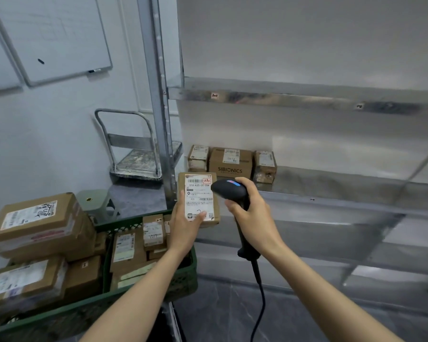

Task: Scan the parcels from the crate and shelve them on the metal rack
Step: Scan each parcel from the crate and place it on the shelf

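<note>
My left hand (185, 225) holds a small brown parcel (198, 197) upright, its white label facing me, just above the right end of the green crate (183, 280). My right hand (251, 213) grips a black corded barcode scanner (230, 191), whose head sits right beside the parcel's upper right corner. The crate at lower left holds several cardboard parcels (127, 248). On the metal rack (331, 186) three parcels (231, 161) stand in a row at the left end of the middle shelf.
A grey rack post (158, 95) rises between crate and shelves. A folded metal hand cart (134, 154) and a green stool (94, 201) stand behind the crate. Whiteboards (52, 38) hang on the left wall. The upper shelf (307, 95) bears small tags.
</note>
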A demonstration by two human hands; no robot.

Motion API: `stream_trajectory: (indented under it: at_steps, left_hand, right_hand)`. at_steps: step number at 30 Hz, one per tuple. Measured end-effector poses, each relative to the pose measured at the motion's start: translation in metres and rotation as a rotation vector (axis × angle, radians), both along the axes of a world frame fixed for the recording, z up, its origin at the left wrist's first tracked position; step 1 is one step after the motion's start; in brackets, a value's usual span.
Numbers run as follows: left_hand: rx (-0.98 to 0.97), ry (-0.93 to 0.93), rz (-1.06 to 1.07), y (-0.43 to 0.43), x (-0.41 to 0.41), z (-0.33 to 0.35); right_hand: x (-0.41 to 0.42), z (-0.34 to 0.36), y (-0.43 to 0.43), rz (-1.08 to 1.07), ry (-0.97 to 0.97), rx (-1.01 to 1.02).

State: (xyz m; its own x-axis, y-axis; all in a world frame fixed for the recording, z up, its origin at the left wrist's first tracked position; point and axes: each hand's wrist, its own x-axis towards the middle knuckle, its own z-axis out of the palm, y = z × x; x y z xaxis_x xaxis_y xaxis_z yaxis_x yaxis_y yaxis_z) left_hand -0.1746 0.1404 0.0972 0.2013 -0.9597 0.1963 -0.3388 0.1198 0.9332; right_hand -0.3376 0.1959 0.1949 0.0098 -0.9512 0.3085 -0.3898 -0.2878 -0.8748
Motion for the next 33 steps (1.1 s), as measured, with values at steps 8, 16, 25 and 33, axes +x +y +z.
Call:
stream_trajectory:
  at_steps: [8, 16, 25, 33]
  left_hand:
    - [-0.012, -0.027, -0.002, -0.002, -0.010, 0.004]
    - [-0.007, 0.015, -0.037, -0.003, -0.010, 0.002]
    - [0.018, 0.030, -0.041, -0.004, 0.000, -0.003]
    - [0.019, -0.014, -0.023, -0.002, 0.004, -0.004]
  right_hand:
    - [0.001, 0.007, 0.009, -0.031, -0.016, -0.014]
    - [0.006, 0.008, 0.010, -0.057, -0.013, -0.011]
    - [0.013, 0.008, 0.012, -0.072, -0.008, -0.017]
    - [0.017, 0.009, 0.014, -0.070, -0.007, -0.016]
